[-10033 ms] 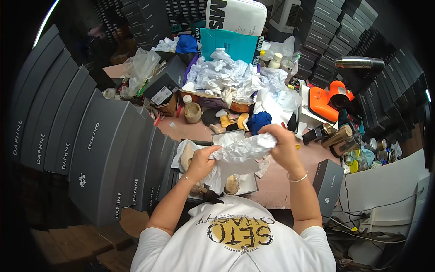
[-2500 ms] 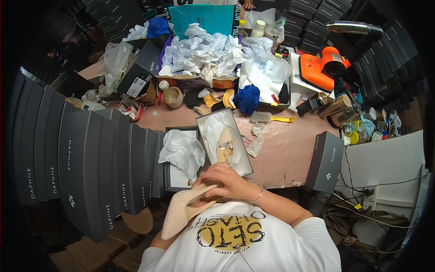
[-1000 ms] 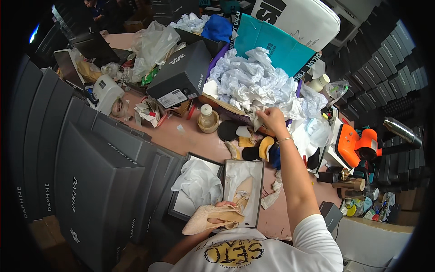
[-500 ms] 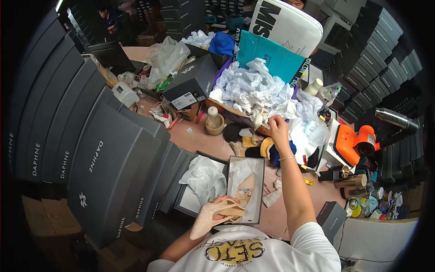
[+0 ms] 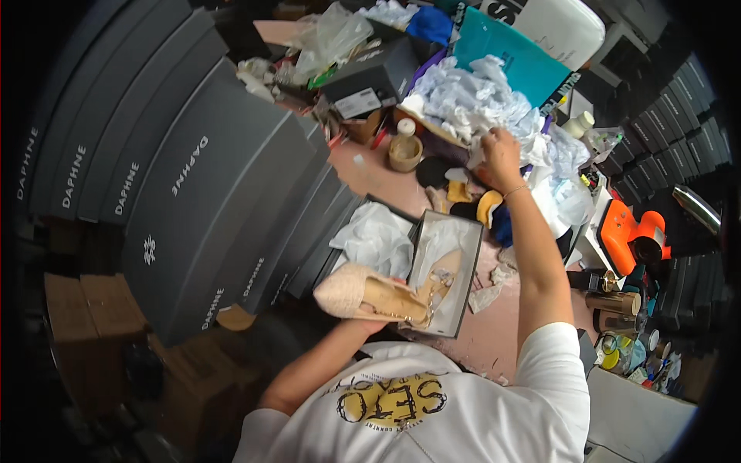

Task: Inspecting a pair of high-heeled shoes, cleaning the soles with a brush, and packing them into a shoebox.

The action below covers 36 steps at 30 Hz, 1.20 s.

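Observation:
My left hand [image 5: 372, 324] is closed under a beige pointed-toe shoe [image 5: 349, 293], its toe to the left and its opening facing up. A matching shoe [image 5: 437, 287] lies in the open grey shoebox [image 5: 470, 284] just right of it, on white tissue. Next to that box, a second box half [image 5: 327, 266] holds white tissue paper [image 5: 373, 238]. My right hand [image 5: 503, 158] reaches out to the near edge of a heap of crumpled white paper [image 5: 478, 96]. Its fingers are bent together beside a whitish piece; what they grip is partly hidden.
Tall stacks of dark shoeboxes [image 5: 208, 170] rise at the left. A bottle in a small tan bowl [image 5: 405, 153], sponge pads [image 5: 488, 207] and paper scraps [image 5: 485, 297] sit on the pink table [image 5: 370, 170]. An orange device [image 5: 621, 228] and jars [image 5: 614, 359] stand at the right.
The head view has shifted and turned. The shoe in my left hand has tipped so its opening faces up. My right hand stays by the paper heap.

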Motion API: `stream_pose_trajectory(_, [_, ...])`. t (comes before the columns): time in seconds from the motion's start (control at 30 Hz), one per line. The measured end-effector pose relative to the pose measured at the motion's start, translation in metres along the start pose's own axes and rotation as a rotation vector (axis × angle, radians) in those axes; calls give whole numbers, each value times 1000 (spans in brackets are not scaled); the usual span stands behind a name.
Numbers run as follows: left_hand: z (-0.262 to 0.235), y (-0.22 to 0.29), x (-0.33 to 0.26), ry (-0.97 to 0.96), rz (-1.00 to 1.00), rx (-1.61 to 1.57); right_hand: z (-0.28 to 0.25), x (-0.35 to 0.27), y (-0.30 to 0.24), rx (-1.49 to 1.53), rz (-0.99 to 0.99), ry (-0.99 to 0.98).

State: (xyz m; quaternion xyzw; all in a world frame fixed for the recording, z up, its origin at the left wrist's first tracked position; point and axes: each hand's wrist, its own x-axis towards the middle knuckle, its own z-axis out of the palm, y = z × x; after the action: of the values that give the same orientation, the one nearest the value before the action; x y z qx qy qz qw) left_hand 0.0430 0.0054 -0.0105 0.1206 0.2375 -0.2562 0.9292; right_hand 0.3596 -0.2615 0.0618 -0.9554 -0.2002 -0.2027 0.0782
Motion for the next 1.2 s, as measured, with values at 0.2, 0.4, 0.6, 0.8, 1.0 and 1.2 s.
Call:
stream_pose_trajectory(0.2, [26,15,-11,-151,-78,107,-95,-31,-58,653,234,58])
stream_pose_trajectory(0.4, [54,15,-11,-97,-171,296,-104,-166,-129,1424,590,-644])
stream_pose_trajectory(0.6, [76,-2,-12,-251,-406,185,-125,-226,-152,2035,935,-642])
stream_pose_trajectory(0.8, [55,-10,-13,-299,-215,649,-120,-268,-133,1633,761,-383])
stream_pose_trajectory(1.0, [70,-11,-25,-525,-110,763,-165,-246,-154,858,203,-172])
stream_pose_trajectory(1.2, [69,-4,-28,-583,78,1112,-157,-256,-148,1102,361,-298])
